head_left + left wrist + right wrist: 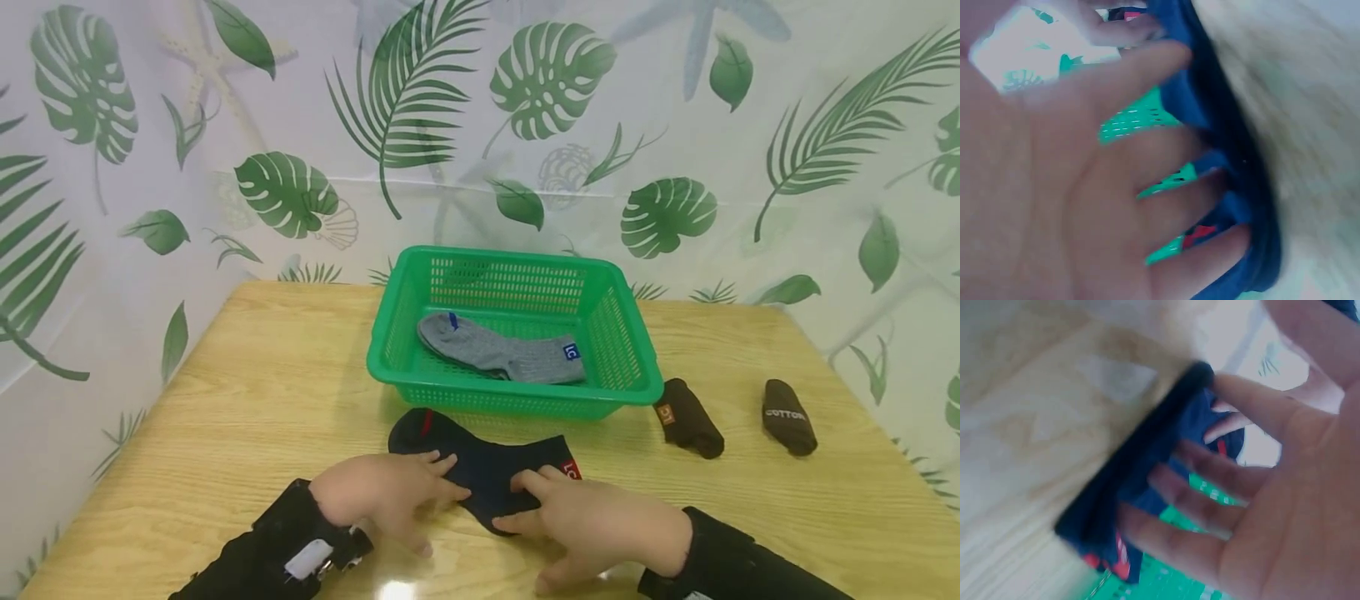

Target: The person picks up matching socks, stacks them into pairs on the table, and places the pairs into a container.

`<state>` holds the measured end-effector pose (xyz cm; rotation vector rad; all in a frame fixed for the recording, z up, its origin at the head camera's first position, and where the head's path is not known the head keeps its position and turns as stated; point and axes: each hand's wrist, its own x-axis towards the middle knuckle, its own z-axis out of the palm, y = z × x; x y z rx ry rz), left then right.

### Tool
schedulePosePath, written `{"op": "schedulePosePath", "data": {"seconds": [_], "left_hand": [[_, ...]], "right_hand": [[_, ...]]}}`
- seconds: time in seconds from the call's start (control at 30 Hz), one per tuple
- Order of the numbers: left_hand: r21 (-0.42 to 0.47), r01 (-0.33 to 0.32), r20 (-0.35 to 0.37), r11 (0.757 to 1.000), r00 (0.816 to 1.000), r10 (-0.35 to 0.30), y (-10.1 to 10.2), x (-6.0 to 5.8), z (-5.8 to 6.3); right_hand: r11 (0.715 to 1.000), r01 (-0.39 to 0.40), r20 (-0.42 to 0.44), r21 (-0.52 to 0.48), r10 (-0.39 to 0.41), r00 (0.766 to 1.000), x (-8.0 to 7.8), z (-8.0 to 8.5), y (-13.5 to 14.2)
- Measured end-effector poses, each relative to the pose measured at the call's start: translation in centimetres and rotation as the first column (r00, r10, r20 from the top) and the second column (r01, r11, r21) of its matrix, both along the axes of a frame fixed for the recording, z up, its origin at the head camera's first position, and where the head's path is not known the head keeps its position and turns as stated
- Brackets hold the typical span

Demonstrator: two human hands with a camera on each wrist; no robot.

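Note:
A navy sock (pixel 487 462) with a red stripe at the toe and a red label at the cuff lies flat on the wooden table. My left hand (pixel 390 496) touches its foot part, fingers spread and fairly straight. Toward the cuff, the loosely bent fingers of my right hand (pixel 592 521) rest on the fabric. In the right wrist view the fingertips press the sock (pixel 1141 469) along its near edge, with the thumb apart. Left wrist view: fingertips lie against the sock (pixel 1260 206).
Just behind the sock stands a green plastic basket (pixel 510 403) with a grey pair of socks (pixel 495 346) inside. To the right sit a brown rolled sock bundle (pixel 690 421) and another brown bundle (pixel 789 418). A leaf-patterned cloth (pixel 555 200) hangs behind the table.

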<state>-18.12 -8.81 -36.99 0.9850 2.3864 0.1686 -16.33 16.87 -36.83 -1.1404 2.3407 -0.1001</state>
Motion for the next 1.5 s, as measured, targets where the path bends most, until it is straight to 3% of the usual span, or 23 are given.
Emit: {"op": "schedulePosePath", "data": {"seconds": [0.07, 0.13, 0.23, 0.3, 0.37, 0.43, 0.5, 0.67, 0.87, 0.97, 1.1, 1.33, 1.4, 1.5], "left_hand": [[0.125, -0.122, -0.079, 0.985, 0.988, 0.132, -0.2, -0.4, 0.2], [0.246, -0.246, -0.158, 0.937, 0.944, 0.289, -0.8, -0.7, 0.2], [0.322, -0.370, -0.236, 0.871, 0.860, 0.453, -1.9, -1.5, -0.2], [0.310, -0.426, -0.237, 0.850, 0.831, 0.503, -2.5, -2.2, -0.9], [0.301, -0.459, -0.208, 0.836, 0.823, 0.528, -2.9, -3.1, -1.5], [0.300, -0.484, -0.181, 0.822, 0.818, 0.547, -3.1, -3.9, -2.1], [0.306, -0.490, -0.163, 0.817, 0.818, 0.552, -3.1, -4.7, -2.6], [0.292, -0.472, -0.164, 0.832, 0.832, 0.530, -2.7, -5.5, -3.4], [0.283, -0.501, -0.125, 0.818, 0.826, 0.550, -2.7, -5.4, -3.2], [0.293, -0.510, -0.092, 0.809, 0.827, 0.554, -2.8, -5.3, -3.2], [0.346, -0.536, -0.040, 0.770, 0.811, 0.583, -3.3, -5.1, -3.5], [0.436, -0.583, 0.047, 0.685, 0.775, 0.630, -4.7, -5.0, -4.2], [0.444, -0.602, 0.095, 0.663, 0.768, 0.633, -5.0, -4.9, -4.2], [0.441, -0.606, 0.154, 0.662, 0.778, 0.609, -5.5, -4.6, -4.0]], "right_hand": [[0.997, 0.020, -0.049, -0.074, -0.024, 0.999, -0.4, 0.3, 0.5], [0.986, 0.067, -0.134, -0.153, -0.088, 0.987, -0.9, 0.4, 1.1], [0.955, 0.219, -0.248, -0.198, -0.265, 0.932, -1.5, 0.2, 1.9], [0.928, 0.327, -0.268, -0.177, -0.365, 0.891, -1.9, -0.1, 2.2], [0.900, 0.414, -0.265, -0.136, -0.436, 0.860, -2.3, -0.7, 2.4], [0.880, 0.463, -0.250, -0.105, -0.474, 0.844, -2.9, -1.4, 2.4], [0.874, 0.480, -0.247, -0.081, -0.484, 0.840, -3.3, -1.9, 2.3], [0.855, 0.515, -0.182, -0.058, -0.516, 0.837, -4.3, -2.5, 2.1], [0.819, 0.555, -0.069, -0.146, -0.568, 0.820, -4.7, -2.8, 2.5], [0.814, 0.546, -0.040, -0.198, -0.563, 0.826, -4.7, -2.9, 2.9], [0.790, 0.530, -0.006, -0.309, -0.559, 0.829, -4.7, -2.7, 3.8], [0.712, 0.546, 0.129, -0.442, -0.552, 0.824, -4.6, -1.9, 4.8], [0.667, 0.588, 0.217, -0.458, -0.558, 0.801, -4.4, -1.8, 4.9], [0.581, 0.672, 0.370, -0.459, -0.562, 0.739, -4.2, -1.6, 5.0]]}}
